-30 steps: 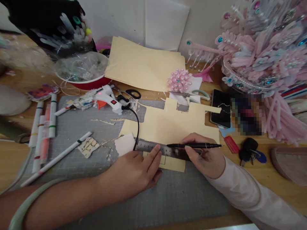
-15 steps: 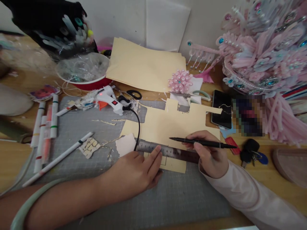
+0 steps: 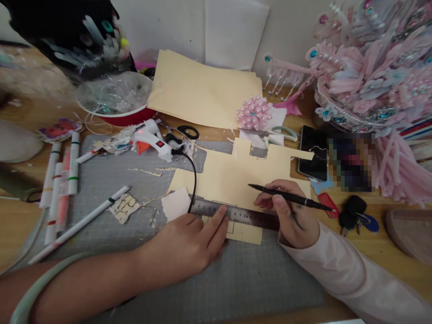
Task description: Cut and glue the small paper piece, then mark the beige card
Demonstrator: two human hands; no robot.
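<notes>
My left hand [image 3: 192, 245] lies flat with its fingers pressed on the left end of a metal ruler [image 3: 236, 214]. The ruler lies across the lower part of a cut cream card sheet [image 3: 236, 177] on a grey cutting mat [image 3: 111, 180]. A small drawn rectangle shows on the card beside my left fingertips. My right hand [image 3: 292, 216] is closed round a black pen [image 3: 290, 197], held above the card with its tip pointing left, a little above the ruler's right half.
A white glue gun [image 3: 151, 139] with a black cord lies on the mat's far side. Markers [image 3: 62, 180] lie at left, a red bowl [image 3: 118, 101] and cream sheets [image 3: 202, 92] behind. A phone [image 3: 312, 153], keys [image 3: 354, 218], scissors [image 3: 280, 132] and a pink beaded ornament [image 3: 371, 67] sit at right.
My right hand has lifted off the ruler and drawn back to the right, tilting the pen so its tip points up and left. My left hand has stayed pressed on the ruler.
</notes>
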